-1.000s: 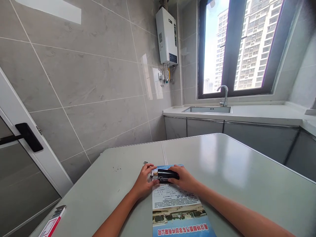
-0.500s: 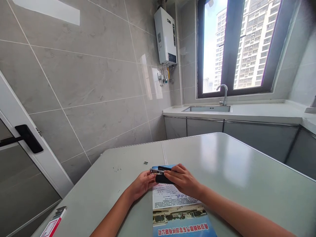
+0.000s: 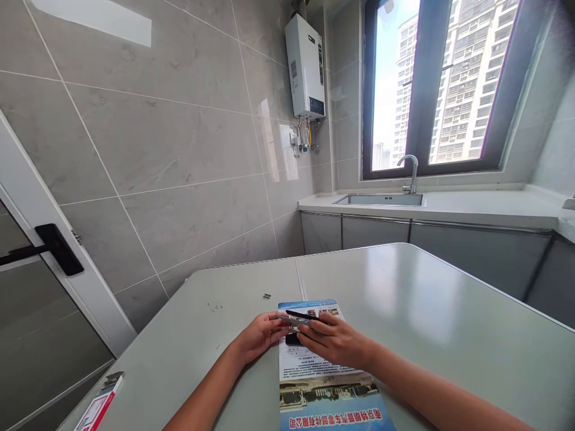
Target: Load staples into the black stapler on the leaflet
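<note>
A black stapler [image 3: 294, 339] is held low over a printed brochure [image 3: 330, 392], its parts spread apart so that the metal rail [image 3: 294, 320] shows between the dark top and the base. My right hand [image 3: 339, 340] is closed round the rear of the stapler, fingers along its side. At the front, my left hand [image 3: 263, 336] pinches the tip of the metal rail between thumb and fingers. The inside of the rail is too small to make out. Beyond my left hand, short strips of staples [image 3: 266, 296] lie on the table.
Small loose bits, apparently staples [image 3: 216, 307], are scattered on the pale table [image 3: 449, 359] to the left. A red and white packet [image 3: 99, 404] lies at the near left edge. Behind the table are a counter with a sink [image 3: 381, 199] and a door [image 3: 58, 248].
The stapler has tilted and opened wider, with its metal rail now clear of the base. Both hands stay on it and have shifted slightly. The camera view has turned a little.
</note>
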A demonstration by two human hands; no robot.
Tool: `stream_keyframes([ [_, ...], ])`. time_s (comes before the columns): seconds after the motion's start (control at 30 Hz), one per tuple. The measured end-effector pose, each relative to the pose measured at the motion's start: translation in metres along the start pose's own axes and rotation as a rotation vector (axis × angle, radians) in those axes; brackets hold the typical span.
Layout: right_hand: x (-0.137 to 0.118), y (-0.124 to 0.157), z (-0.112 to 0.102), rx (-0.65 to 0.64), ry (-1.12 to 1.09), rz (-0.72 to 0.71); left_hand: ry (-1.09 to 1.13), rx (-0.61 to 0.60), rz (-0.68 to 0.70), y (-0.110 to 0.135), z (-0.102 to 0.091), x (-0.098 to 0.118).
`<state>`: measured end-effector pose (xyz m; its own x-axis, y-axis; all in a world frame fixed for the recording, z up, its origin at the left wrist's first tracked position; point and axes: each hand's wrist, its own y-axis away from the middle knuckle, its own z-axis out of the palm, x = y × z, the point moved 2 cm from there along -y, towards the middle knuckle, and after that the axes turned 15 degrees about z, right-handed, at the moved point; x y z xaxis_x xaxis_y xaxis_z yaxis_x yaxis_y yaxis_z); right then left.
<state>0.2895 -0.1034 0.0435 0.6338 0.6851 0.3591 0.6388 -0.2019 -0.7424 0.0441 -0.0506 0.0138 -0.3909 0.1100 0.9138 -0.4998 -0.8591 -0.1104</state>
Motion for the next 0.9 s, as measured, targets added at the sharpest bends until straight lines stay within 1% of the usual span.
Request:
stream_keyframes([
  [0.2, -0.001, -0.002, 0.0, -0.012, 0.011, 0.008, 0.008, -0.021, 0.039, 0.0, -0.001, 0.001],
  [0.3, 0.002, 0.002, 0.006, -0.039, -0.054, 0.063, 0.001, -0.008, 0.035, -0.001, -0.001, 0.0],
  [0.4, 0.011, 0.006, 0.012, -0.018, -0.188, 0.233, -0.009, 0.108, 0.056, -0.004, -0.007, -0.002],
  [0.47, 0.02, 0.008, 0.013, 0.008, -0.32, 0.384, -0.005, 0.209, 0.071, -0.007, -0.013, -0.003],
  [0.53, 0.029, 0.009, 0.013, 0.002, -0.497, 0.55, 0.01, 0.279, 0.067, -0.008, -0.017, -0.003],
  [0.6, 0.036, 0.01, 0.013, -0.05, -0.68, 0.691, 0.022, 0.329, 0.052, -0.009, -0.019, -0.002],
  [0.67, 0.04, 0.011, 0.014, -0.141, -0.826, 0.767, 0.018, 0.358, 0.045, -0.008, -0.018, -0.001],
  [0.77, 0.038, 0.015, 0.018, -0.254, -0.95, 0.779, 0.006, 0.344, 0.079, -0.008, -0.016, 0.0],
  [0.9, 0.033, 0.019, 0.025, -0.316, -0.949, 0.785, -0.005, 0.341, 0.101, -0.008, -0.016, -0.001],
])
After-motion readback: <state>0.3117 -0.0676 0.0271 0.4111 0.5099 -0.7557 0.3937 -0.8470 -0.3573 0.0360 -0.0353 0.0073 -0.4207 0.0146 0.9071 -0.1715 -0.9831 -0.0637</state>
